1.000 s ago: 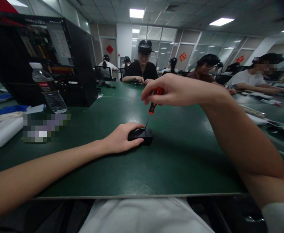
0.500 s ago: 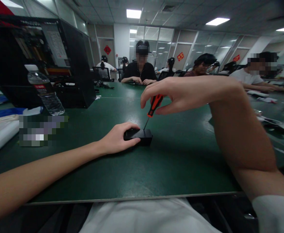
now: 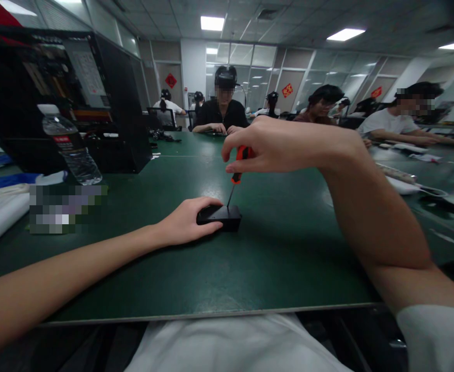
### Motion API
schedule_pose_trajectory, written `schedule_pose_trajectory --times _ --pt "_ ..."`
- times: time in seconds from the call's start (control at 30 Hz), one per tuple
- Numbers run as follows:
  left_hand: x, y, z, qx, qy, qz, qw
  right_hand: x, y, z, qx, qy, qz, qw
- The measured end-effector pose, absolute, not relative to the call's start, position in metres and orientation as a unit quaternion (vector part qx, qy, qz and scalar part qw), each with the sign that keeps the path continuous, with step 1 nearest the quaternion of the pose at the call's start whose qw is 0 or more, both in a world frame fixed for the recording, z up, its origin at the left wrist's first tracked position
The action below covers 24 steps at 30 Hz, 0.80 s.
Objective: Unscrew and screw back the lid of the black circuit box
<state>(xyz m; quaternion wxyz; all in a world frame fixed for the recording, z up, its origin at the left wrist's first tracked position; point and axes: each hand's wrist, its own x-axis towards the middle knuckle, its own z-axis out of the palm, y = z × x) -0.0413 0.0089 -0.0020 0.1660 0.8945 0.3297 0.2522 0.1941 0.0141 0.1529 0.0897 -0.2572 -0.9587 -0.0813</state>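
Observation:
A small black rectangular box (image 3: 231, 221) rests on the green tabletop (image 3: 160, 287). My left hand (image 3: 186, 222) grips its left end, thumb along the near side and fingers over the far side. Above it, my right hand (image 3: 260, 147) is closed round the red and black handle of a screwdriver (image 3: 236, 178). The screwdriver leans slightly to the right, and its thin shaft meets the top of the box. Whether its tip sits in a screw is too small to tell.
At the left stand an open black computer case (image 3: 122, 103) and a clear water bottle (image 3: 72, 147). Blue and white cloths (image 3: 10, 181) lie near them. Cables and a white device (image 3: 401, 183) are at the right. Across the table a person (image 3: 222, 111) sits working.
My right hand has shifted a little left and its fingers have turned on the screwdriver handle, which stands slightly more upright. My left hand and the black box have stayed nearly still.

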Motion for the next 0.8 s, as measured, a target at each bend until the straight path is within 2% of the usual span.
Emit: schedule_pose_trajectory --times 0.8 --pt "-0.041 0.009 -0.002 0.900 0.310 0.255 0.170 0.181 0.000 0.159 -0.230 -0.969 -0.068 0.056"
